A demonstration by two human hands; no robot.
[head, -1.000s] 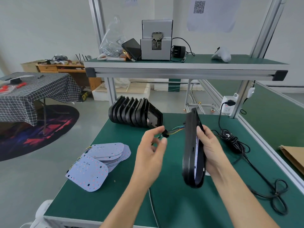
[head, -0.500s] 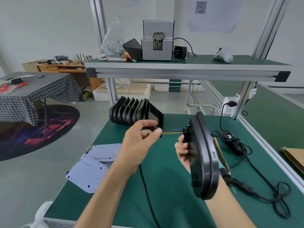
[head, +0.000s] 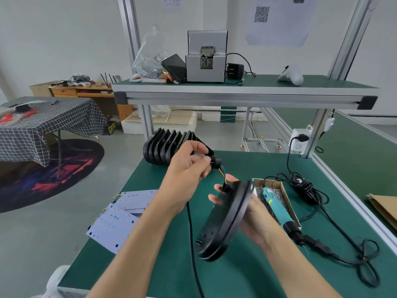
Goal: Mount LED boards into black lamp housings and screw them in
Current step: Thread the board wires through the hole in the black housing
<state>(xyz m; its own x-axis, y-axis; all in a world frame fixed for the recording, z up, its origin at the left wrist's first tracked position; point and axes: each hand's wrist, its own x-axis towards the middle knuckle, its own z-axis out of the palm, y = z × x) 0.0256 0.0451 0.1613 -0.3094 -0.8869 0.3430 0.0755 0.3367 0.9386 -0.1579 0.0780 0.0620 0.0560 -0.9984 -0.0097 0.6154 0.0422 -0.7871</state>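
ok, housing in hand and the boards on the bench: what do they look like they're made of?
Housing: matte black, smooth moulded rim, dull sheen; could be plastic or coated cast metal, can't tell which.
LED boards: thin flat white sheets with rows of small dots, lying stiff and unbent where they overhang the bench edge; looks like white-coated circuit board, core not visible.

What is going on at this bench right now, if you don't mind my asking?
A person is assembling lamps. The right hand holds a black lamp housing tilted on edge above the green table, while the left hand pinches the black connector on the coloured wires that run to the housing's top. More housings stand in a row behind, LED boards lie stacked to the left, and the teal screwdriver rests in a cardboard tray, untouched.
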